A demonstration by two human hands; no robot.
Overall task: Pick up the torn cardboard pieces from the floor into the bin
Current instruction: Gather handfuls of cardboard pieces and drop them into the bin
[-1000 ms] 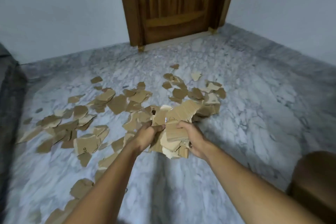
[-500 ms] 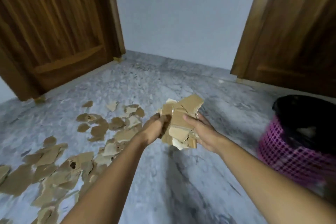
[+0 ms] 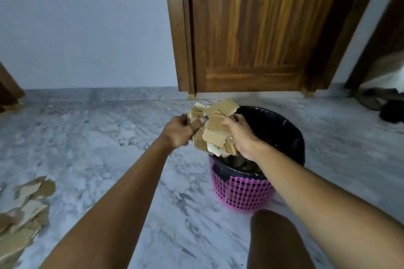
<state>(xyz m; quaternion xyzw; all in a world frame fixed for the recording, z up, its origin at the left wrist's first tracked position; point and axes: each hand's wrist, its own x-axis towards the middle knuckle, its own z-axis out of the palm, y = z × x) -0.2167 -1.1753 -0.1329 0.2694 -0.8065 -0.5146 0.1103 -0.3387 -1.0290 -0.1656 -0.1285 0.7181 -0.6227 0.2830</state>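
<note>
Torn brown cardboard scraps (image 3: 24, 209) lie on the grey marble floor (image 3: 98, 137), lower left. The left hand (image 3: 177, 132) and right hand (image 3: 242, 135) both clutch a cardboard bundle (image 3: 215, 131) above the near rim of the black-lined pink lattice plastic bin (image 3: 240, 192). This looks like the dumping step; next, move over the opening and loosen both grips.

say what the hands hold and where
A bundle of torn cardboard pieces: the left hand grips its left side, the right hand its right side.
</note>
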